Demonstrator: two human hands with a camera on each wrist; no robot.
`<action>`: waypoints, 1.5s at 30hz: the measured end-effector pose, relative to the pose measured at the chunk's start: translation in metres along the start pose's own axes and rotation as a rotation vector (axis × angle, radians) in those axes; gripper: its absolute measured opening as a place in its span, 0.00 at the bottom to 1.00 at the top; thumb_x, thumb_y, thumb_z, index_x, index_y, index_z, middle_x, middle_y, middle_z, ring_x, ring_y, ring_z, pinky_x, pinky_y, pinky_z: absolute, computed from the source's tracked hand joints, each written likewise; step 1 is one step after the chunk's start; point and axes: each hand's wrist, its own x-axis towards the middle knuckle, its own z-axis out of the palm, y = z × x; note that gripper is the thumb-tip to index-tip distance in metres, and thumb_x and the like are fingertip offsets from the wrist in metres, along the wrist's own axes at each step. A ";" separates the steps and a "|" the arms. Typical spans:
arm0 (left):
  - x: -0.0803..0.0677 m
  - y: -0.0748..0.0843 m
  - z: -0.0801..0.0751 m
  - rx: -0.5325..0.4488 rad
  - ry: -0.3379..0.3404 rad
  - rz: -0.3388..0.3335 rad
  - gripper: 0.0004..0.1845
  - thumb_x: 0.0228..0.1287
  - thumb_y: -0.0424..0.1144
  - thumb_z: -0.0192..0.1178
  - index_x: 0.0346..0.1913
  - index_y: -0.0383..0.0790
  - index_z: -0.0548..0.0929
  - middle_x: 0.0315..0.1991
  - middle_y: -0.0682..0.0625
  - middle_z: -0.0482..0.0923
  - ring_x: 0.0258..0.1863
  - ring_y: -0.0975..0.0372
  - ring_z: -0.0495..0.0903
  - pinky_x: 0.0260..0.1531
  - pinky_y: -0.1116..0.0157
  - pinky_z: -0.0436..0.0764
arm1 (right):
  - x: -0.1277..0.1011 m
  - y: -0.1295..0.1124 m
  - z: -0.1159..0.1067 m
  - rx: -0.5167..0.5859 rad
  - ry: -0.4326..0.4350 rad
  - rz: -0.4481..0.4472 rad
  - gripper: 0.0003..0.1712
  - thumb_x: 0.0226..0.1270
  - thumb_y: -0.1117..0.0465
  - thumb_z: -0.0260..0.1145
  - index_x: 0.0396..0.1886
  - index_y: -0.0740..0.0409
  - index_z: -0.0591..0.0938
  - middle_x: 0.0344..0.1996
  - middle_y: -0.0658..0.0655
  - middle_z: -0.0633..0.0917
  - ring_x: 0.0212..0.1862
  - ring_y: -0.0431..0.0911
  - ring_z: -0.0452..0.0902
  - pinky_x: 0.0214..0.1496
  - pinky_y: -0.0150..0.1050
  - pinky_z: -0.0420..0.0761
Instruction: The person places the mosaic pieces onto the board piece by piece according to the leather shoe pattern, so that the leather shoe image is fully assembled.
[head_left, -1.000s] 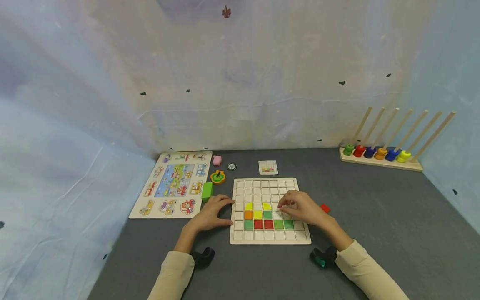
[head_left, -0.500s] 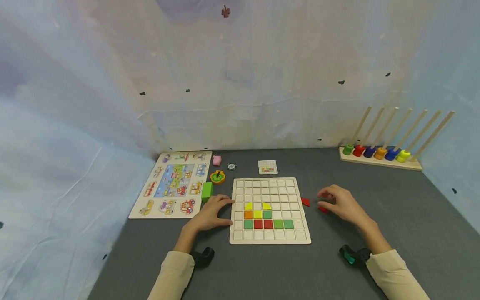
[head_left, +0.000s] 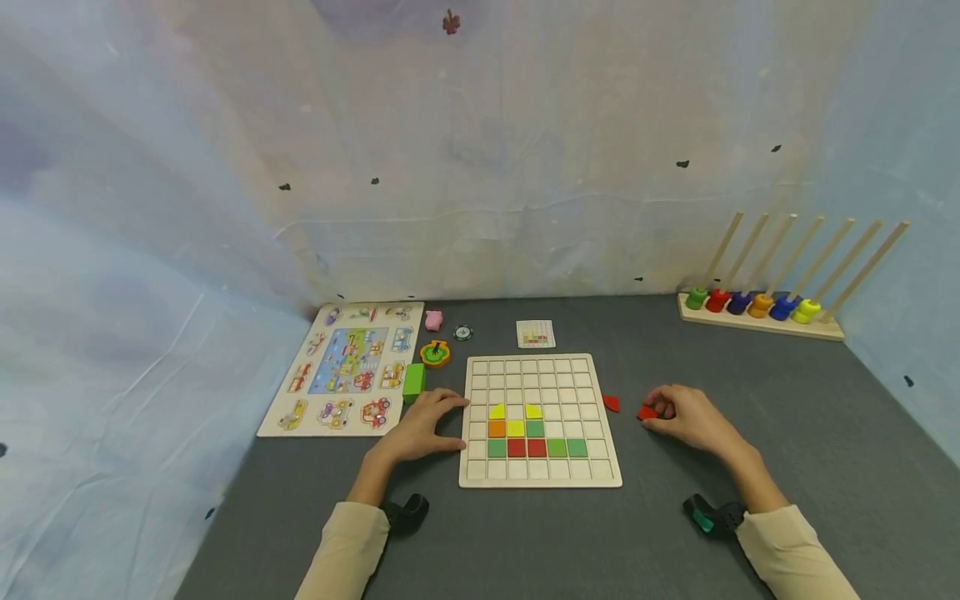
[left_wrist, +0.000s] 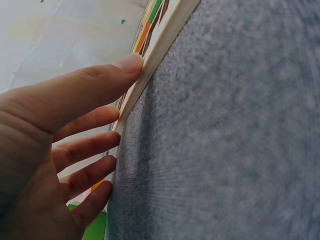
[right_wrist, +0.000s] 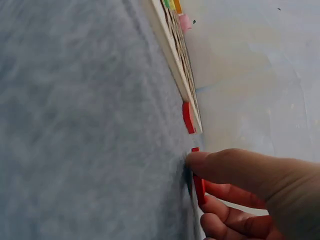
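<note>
A pale wooden grid board (head_left: pixel 540 477) holds orange, yellow, green and red tiles in some of its squares. My left hand (head_left: pixel 420 427) rests at the board's left edge, with thumb and fingertips touching the rim and the fingers fairly straight. In the left wrist view its thumb (left_wrist: pixel 95 85) lies against the board's side. Right of the board, my right hand (head_left: pixel 690 417) pinches a small red tile (head_left: pixel 646 412) low over the table. The right wrist view shows the thumb (right_wrist: pixel 225 167) on that tile, fingers beneath. A second red tile (head_left: pixel 611 403), with a curved side, lies against the board's right edge.
Behind the board lies a small pattern card (head_left: pixel 536 334). To the left are a picture puzzle (head_left: pixel 390 333), a green block (head_left: pixel 414 383), a tree piece (head_left: pixel 435 354), a pink pig (head_left: pixel 433 321) and a round token (head_left: pixel 462 332). A peg stand (head_left: pixel 765 321) stands far right.
My right hand has moved from over the board to the right and now pinches a red tile there. The red tile beside the board has come into view. My left hand has stayed put.
</note>
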 end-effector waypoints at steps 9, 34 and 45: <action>-0.001 0.000 -0.001 -0.006 0.002 0.007 0.34 0.51 0.50 0.69 0.62 0.44 0.73 0.60 0.46 0.67 0.58 0.51 0.62 0.58 0.48 0.62 | 0.016 -0.029 0.012 0.075 0.008 -0.123 0.15 0.53 0.60 0.73 0.40 0.58 0.83 0.31 0.50 0.78 0.30 0.42 0.71 0.30 0.33 0.71; -0.001 0.003 -0.002 -0.010 0.000 0.021 0.34 0.51 0.49 0.69 0.62 0.43 0.73 0.59 0.45 0.67 0.57 0.51 0.62 0.57 0.48 0.62 | 0.043 -0.079 0.061 0.259 -0.099 -0.385 0.04 0.54 0.61 0.72 0.31 0.52 0.85 0.33 0.48 0.82 0.35 0.40 0.74 0.35 0.33 0.73; -0.001 0.003 -0.002 -0.009 -0.006 0.009 0.34 0.51 0.49 0.69 0.62 0.43 0.73 0.59 0.46 0.67 0.58 0.51 0.62 0.58 0.48 0.62 | 0.043 -0.075 0.060 0.211 -0.027 -0.398 0.04 0.56 0.62 0.70 0.33 0.51 0.85 0.32 0.48 0.79 0.32 0.38 0.71 0.32 0.31 0.72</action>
